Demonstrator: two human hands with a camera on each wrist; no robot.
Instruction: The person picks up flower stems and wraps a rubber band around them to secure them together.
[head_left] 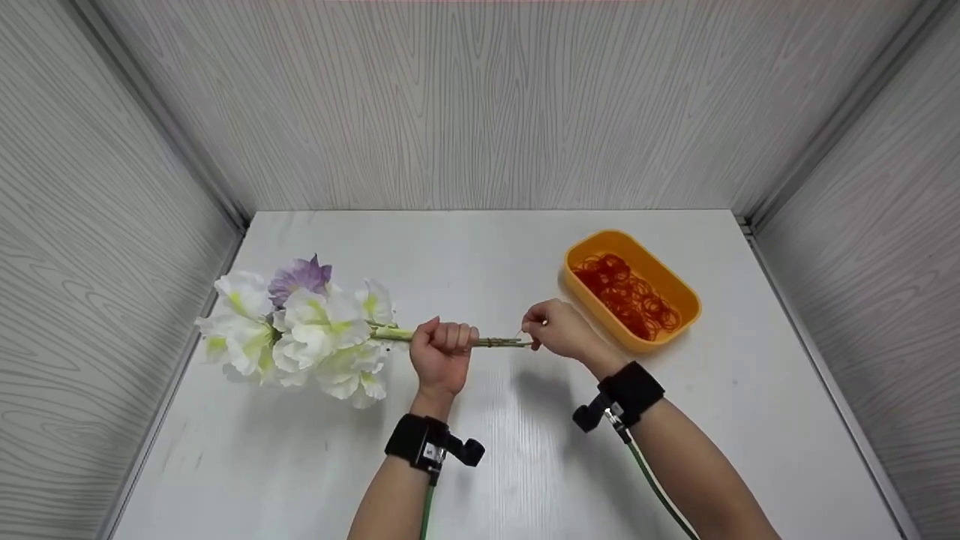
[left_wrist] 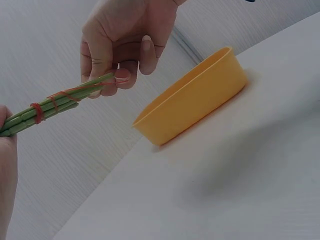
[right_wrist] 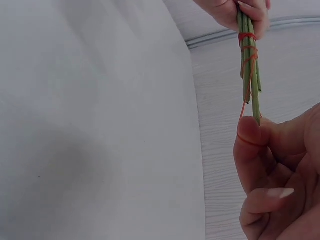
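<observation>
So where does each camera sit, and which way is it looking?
Head: on the person's head, looking forward and down at the table and flowers; left hand, right hand and forearms show.
Left wrist: on that wrist, facing the box and right hand; a bit of left hand shows at the left edge.
Right wrist: on that wrist, facing the left hand at the top; right hand shows lower right.
Both wrist views share the stems with red rubber bands around them.
</observation>
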